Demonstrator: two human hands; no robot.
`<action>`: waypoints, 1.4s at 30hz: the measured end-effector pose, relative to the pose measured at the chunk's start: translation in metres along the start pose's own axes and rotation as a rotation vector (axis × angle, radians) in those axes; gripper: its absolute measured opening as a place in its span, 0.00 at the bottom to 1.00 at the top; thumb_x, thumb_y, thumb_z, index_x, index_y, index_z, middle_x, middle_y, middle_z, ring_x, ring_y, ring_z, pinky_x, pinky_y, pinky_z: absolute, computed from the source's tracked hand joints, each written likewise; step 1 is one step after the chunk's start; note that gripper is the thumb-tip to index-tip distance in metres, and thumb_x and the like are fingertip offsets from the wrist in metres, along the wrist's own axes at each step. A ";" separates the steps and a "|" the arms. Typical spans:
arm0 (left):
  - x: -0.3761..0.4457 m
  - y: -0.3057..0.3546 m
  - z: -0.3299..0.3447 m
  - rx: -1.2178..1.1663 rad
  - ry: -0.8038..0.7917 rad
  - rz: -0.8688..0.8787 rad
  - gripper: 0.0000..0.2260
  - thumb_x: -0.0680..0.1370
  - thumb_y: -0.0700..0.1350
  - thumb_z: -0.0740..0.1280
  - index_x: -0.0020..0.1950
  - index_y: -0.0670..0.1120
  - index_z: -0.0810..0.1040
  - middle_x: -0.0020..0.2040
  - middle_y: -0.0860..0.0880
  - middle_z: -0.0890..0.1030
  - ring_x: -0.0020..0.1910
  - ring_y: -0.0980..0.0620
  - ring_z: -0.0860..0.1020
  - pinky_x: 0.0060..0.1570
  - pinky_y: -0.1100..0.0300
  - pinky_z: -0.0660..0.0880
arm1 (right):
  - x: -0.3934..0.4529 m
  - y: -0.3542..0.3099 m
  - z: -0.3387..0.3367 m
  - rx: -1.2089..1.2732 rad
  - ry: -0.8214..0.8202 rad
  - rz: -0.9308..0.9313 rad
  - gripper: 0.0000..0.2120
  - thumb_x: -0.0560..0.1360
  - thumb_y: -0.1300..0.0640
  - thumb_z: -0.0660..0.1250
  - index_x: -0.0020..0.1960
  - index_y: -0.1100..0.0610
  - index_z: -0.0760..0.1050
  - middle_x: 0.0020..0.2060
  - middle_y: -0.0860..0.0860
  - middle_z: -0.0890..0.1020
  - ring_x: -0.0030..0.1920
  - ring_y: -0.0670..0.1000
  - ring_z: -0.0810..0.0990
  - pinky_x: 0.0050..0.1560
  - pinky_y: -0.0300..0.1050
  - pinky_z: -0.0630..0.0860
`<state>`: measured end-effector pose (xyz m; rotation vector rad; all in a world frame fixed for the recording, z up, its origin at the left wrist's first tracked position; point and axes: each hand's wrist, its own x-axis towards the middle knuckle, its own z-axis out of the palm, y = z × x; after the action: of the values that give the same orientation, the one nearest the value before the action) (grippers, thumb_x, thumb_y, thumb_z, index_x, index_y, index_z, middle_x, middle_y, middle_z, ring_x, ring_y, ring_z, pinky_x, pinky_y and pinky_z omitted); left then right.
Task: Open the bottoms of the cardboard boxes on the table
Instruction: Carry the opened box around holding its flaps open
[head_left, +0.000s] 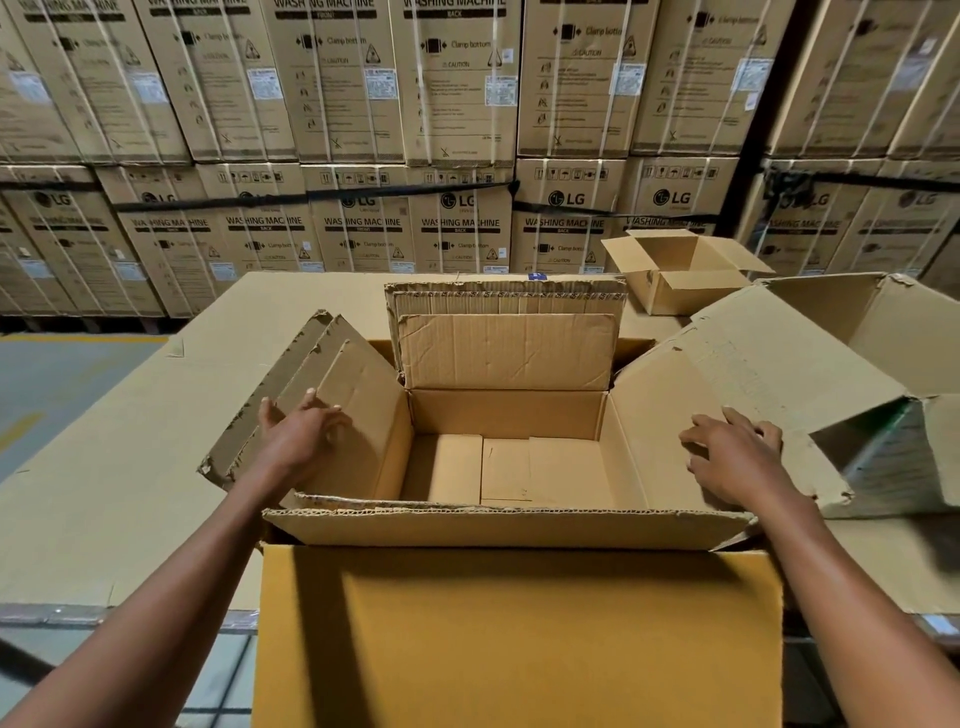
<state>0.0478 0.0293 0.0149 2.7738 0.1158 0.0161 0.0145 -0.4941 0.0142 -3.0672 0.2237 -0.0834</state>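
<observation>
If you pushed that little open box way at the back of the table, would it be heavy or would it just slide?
The small open box would probably slide easily: it looks empty, so likely light. Its loose flaps stick out, so they would likely bend or flop if you pushed on them rather than on a wall. It sits low and wide on the cardboard-covered table, so tipping seems unlikely.

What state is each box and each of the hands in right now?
Front box: upright, four top flaps folded out, inner bottom flaps still closed.
Left hand: fingers straight, pressing on the left flap.
Right hand: fingers spread flat on the right flap.
Small box: open, flaps out, at the table's far side.
Right-hand box: tipped on its side, opened.
</observation>
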 end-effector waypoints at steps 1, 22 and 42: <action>-0.005 0.006 -0.007 0.014 0.000 0.004 0.16 0.83 0.41 0.60 0.68 0.53 0.76 0.73 0.51 0.73 0.78 0.47 0.61 0.76 0.43 0.34 | -0.002 0.000 -0.002 0.065 0.011 0.011 0.17 0.78 0.53 0.69 0.66 0.46 0.78 0.75 0.47 0.69 0.79 0.52 0.55 0.71 0.53 0.49; -0.130 0.185 -0.035 -0.917 0.157 0.520 0.22 0.78 0.28 0.62 0.64 0.50 0.80 0.63 0.55 0.81 0.64 0.59 0.77 0.60 0.69 0.74 | -0.156 0.010 -0.046 1.248 0.426 0.130 0.15 0.80 0.63 0.66 0.61 0.48 0.81 0.56 0.39 0.82 0.56 0.30 0.77 0.55 0.28 0.73; -0.274 0.327 0.121 -1.099 -0.528 0.682 0.18 0.81 0.36 0.64 0.66 0.53 0.78 0.63 0.60 0.80 0.63 0.57 0.78 0.66 0.49 0.75 | -0.304 0.069 0.018 1.329 0.550 0.542 0.14 0.79 0.64 0.66 0.54 0.46 0.82 0.51 0.42 0.86 0.55 0.41 0.83 0.56 0.35 0.78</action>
<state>-0.1963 -0.3406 0.0198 1.5364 -0.7383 -0.3562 -0.2942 -0.5169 -0.0232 -1.5521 0.6657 -0.6990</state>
